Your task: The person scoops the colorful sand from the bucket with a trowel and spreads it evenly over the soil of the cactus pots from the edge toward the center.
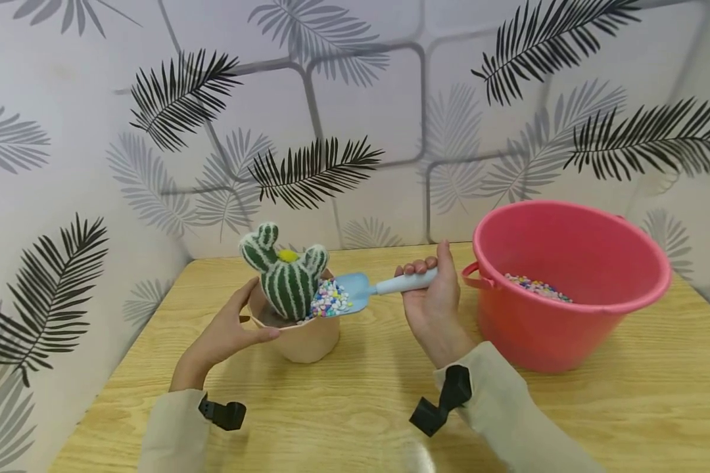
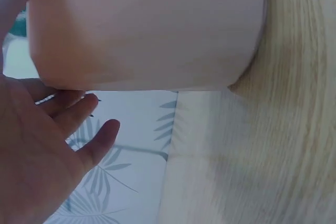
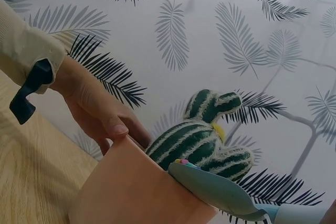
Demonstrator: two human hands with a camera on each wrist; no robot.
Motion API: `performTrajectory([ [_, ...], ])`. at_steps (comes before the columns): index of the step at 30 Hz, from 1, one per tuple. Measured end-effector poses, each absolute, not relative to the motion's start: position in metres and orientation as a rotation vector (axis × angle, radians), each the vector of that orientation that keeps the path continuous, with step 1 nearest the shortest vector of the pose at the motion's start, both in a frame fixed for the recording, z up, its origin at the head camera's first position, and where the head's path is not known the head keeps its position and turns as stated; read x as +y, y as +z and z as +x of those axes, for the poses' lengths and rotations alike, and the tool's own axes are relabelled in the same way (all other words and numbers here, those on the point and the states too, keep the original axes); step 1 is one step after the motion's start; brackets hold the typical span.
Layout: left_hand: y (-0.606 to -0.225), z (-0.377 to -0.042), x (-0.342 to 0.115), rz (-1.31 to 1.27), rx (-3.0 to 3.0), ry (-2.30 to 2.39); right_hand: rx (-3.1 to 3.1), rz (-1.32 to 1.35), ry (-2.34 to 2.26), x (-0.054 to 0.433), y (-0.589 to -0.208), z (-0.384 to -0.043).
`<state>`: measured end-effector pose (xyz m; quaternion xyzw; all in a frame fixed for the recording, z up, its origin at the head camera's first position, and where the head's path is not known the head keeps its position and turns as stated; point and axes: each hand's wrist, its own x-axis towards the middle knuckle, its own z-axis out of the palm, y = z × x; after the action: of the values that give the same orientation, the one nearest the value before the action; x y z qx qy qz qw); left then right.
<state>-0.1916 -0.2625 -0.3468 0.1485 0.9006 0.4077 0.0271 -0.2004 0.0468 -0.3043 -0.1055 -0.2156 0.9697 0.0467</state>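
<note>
A green knitted cactus with white ribs and a yellow flower stands in a peach-coloured flower pot. My left hand holds the pot at its left side, thumb along the front rim and fingers around the side. In the left wrist view, some fingers of that hand spread beside the pot wall. My right hand grips the white handle of a small light-blue shovel. The shovel's blade reaches over the pot's right rim, and colourful pebbles lie at its front against the cactus.
A large pink bucket stands on the right, with more colourful pebbles inside. Its handle lug points toward my right wrist. Behind the wooden table rises a wall with a leaf pattern.
</note>
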Motion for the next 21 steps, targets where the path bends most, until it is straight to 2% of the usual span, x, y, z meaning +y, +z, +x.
performTrajectory([
  [6,-0.352,-0.189,-0.262,0.422,2.850,1.199,-0.660,-0.318,2.956,0.046,-0.304,-0.201],
  [21,-0.354,-0.163,-0.224,0.173,3.141,1.074,-0.720,-0.315,2.926,0.049,-0.295,-0.201],
])
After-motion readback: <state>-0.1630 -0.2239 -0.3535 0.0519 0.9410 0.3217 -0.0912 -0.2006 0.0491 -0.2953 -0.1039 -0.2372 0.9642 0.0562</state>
